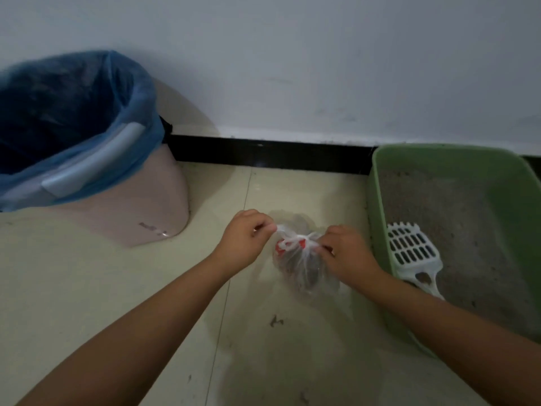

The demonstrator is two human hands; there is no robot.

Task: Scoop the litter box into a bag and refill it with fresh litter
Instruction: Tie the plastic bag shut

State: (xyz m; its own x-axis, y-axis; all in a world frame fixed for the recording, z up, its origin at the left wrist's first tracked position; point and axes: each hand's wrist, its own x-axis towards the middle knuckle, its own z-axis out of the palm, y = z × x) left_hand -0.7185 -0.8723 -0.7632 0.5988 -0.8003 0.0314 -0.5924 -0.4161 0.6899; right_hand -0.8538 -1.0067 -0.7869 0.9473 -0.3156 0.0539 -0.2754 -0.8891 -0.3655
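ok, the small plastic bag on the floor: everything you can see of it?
The small plastic bag is thin, clear-white film with red print near its neck. It sits on the tile floor between the bin and the litter box, holding a dark clump. Its top is gathered into a knot; the left hand and right hand each pinch one tail, pulling apart.

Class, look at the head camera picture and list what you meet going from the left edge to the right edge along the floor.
Bin lined with a blue bag → left hand → knotted plastic bag → right hand → white litter scoop, lying in the green litter box.
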